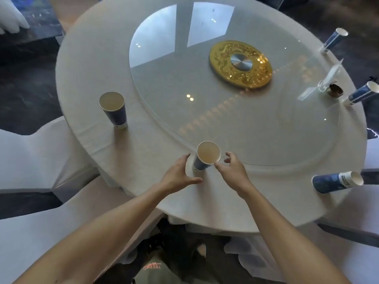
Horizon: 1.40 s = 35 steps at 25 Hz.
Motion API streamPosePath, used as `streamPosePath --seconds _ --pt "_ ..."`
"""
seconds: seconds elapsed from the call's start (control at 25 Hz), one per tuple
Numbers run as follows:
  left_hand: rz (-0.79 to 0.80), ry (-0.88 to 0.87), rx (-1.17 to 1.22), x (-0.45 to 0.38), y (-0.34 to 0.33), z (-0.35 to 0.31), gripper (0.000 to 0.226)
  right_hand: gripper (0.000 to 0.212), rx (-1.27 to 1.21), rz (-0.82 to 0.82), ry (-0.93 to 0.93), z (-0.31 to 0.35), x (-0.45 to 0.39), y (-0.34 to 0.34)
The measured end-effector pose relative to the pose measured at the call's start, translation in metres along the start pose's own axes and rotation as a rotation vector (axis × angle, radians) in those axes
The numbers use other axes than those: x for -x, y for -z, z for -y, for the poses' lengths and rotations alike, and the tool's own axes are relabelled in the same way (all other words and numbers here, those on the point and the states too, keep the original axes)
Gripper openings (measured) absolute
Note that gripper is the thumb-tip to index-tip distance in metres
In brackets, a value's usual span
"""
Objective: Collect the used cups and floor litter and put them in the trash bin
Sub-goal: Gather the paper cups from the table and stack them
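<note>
Matt cloth tablecloth [143,140]; glossy glass turntable [205,95]; paper cups [207,156].

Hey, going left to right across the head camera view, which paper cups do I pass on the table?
Left cup → cup between the hands → near-right cup → far-right cup → right-edge cup.

Five blue paper cups, white inside, all upright on the white-clothed bench [98,70]. Near cup [206,156] at the front edge, empty. Left cup [113,108] stands alone. Right-front cup [336,182] near the rim. Two far-right cups [333,40] [363,93] at the edge.
</note>
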<state>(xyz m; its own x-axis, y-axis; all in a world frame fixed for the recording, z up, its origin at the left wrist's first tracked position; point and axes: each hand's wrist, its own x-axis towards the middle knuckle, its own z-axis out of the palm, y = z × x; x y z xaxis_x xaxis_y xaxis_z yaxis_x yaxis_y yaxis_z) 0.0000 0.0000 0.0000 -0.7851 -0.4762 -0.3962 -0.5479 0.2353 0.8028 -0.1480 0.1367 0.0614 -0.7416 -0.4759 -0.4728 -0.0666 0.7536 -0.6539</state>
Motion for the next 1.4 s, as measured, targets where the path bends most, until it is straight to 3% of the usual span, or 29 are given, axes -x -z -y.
streamPosePath --seconds 0.12,0.28,0.36,0.68,0.84,0.96,1.04,1.24,1.4 --pt "-0.029 0.013 0.039 -0.013 -0.003 0.002 0.116 0.068 -0.087 0.018 -0.058 -0.001 -0.017 -0.006" --pt "-0.046 0.039 0.055 -0.017 -0.010 0.004 0.116 0.035 -0.121 0.075 -0.103 -0.003 -0.030 -0.010" --pt "-0.084 0.036 0.084 -0.014 -0.008 0.000 0.111 0.029 -0.079 0.127 -0.069 0.003 -0.035 -0.010" --pt "-0.364 0.085 0.228 0.008 0.018 -0.006 0.076 0.023 0.104 0.497 0.159 0.076 -0.052 -0.012" --pt "-0.604 0.202 0.269 0.036 0.035 0.015 0.079 0.023 0.129 0.685 0.257 0.119 -0.059 -0.046" --pt "-0.758 0.322 0.380 0.063 0.046 0.047 0.086 0.041 0.193 0.738 0.316 0.142 -0.051 -0.086" --pt "-0.828 0.365 0.444 0.077 0.058 0.066 0.084 0.056 0.287 0.690 0.445 0.160 -0.049 -0.110" --pt "-0.894 0.400 0.510 0.096 0.103 0.104 0.069 0.080 0.517 0.392 0.842 0.227 -0.063 -0.175" --pt "-0.828 0.393 0.534 0.102 0.127 0.128 0.074 0.104 0.772 0.256 0.861 0.272 -0.084 -0.223"
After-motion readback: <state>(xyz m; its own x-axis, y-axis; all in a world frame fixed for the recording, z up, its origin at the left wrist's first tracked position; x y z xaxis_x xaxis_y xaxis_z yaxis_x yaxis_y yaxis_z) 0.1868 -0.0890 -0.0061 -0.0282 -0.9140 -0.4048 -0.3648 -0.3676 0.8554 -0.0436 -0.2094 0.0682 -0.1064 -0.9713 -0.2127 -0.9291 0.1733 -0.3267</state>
